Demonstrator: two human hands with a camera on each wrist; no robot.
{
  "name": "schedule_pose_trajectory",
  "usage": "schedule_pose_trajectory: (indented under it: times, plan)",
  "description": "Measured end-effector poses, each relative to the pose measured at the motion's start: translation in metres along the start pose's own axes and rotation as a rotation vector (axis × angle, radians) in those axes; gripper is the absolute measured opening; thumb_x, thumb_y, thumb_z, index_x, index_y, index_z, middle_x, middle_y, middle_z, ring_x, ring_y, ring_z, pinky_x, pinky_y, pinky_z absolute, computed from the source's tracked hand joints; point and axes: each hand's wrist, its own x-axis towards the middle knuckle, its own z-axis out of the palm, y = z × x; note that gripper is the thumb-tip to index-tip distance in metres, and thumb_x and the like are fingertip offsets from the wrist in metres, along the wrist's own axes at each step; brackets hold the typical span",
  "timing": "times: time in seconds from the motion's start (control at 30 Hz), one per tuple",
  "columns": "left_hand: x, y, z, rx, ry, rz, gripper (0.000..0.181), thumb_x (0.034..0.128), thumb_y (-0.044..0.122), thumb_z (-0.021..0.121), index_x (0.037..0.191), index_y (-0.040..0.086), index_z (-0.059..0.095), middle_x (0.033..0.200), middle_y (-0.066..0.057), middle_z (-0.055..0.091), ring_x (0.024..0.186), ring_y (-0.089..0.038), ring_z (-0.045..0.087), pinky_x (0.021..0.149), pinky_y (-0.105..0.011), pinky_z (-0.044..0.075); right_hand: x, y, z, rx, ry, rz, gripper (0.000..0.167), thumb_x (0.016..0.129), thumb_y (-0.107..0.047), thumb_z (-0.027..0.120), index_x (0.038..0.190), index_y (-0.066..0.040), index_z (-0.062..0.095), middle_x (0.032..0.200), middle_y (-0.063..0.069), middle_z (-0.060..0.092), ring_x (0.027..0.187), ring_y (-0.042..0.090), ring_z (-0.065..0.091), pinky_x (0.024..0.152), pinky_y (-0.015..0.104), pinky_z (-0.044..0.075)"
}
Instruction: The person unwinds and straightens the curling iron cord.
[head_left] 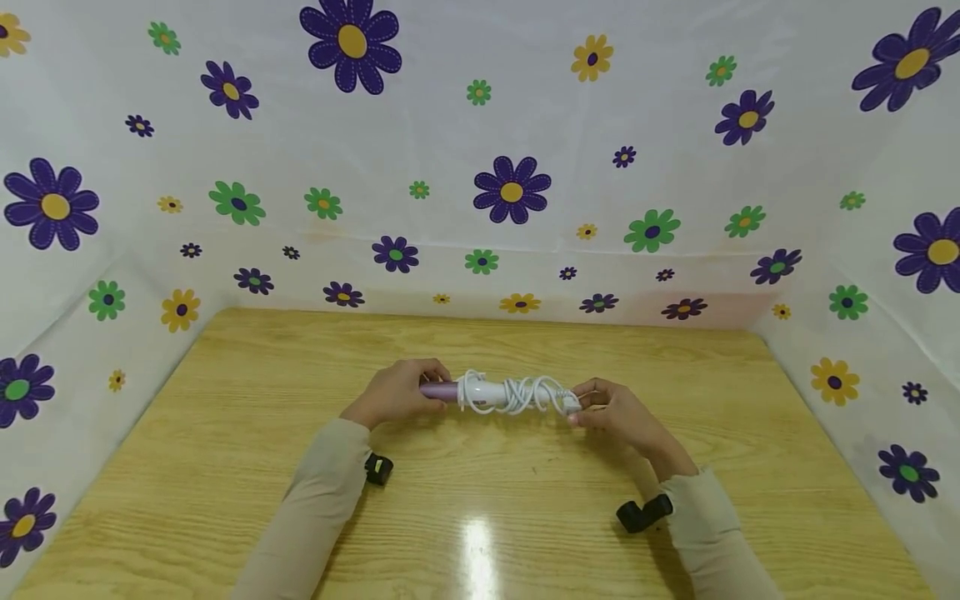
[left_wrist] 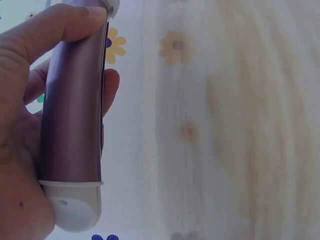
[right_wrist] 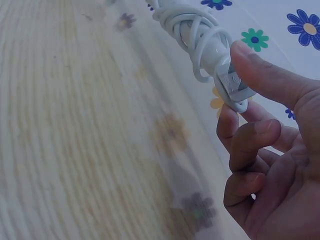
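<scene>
A hair straightener (head_left: 483, 393), purple at one end and white at the other, is held level between both hands above the table. Its purple part (left_wrist: 75, 110) lies across my left hand (head_left: 401, 390), whose fingers and thumb grip it; a white cap closes that end. White cord (head_left: 525, 395) is wound in loops around the white handle. At the other end my right hand (head_left: 618, 414) pinches the cord's plug (right_wrist: 232, 82) between thumb and fingertips. The remaining right fingers curl below the plug in the right wrist view.
A wooden table (head_left: 480, 475) with a glossy surface lies under the hands. White cloth (head_left: 420, 150) printed with flowers rises behind it and along both sides. Black wrist devices (head_left: 643, 513) sit on both forearms near the sleeve cuffs.
</scene>
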Motion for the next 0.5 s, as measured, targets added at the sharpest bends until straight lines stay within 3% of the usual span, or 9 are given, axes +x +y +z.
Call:
schedule_pose_trajectory:
  times: [0.2,0.5]
  plan:
    - [-0.0016,0.0023,0.0001,0.006,0.0,-0.021,0.031,0.0762,0.027,0.079,0.105,0.025,0.067,0.104,0.001,0.069,0.09,-0.015,0.061,0.082,-0.037,0.047,0.0006,-0.0011,0.0054,0.05,0.043,0.034,0.047,0.083,-0.016,0.074,0.118,0.005,0.053,0.091,0.007,0.062,0.064,0.009,0.05,0.054,0.024,0.042]
    - [-0.0003,-0.0003,-0.0007,-0.058,-0.002,0.0,0.03,0.0784,0.024,0.077,0.107,0.021,0.067,0.107,-0.002,0.068,0.093,-0.017,0.062,0.085,-0.039,0.049,0.0024,0.0077,0.0023,0.258,-0.064,-0.04,0.048,0.094,-0.014,0.061,0.132,0.004,0.038,0.096,0.006,0.069,0.076,0.012,0.066,0.075,0.028,0.055]
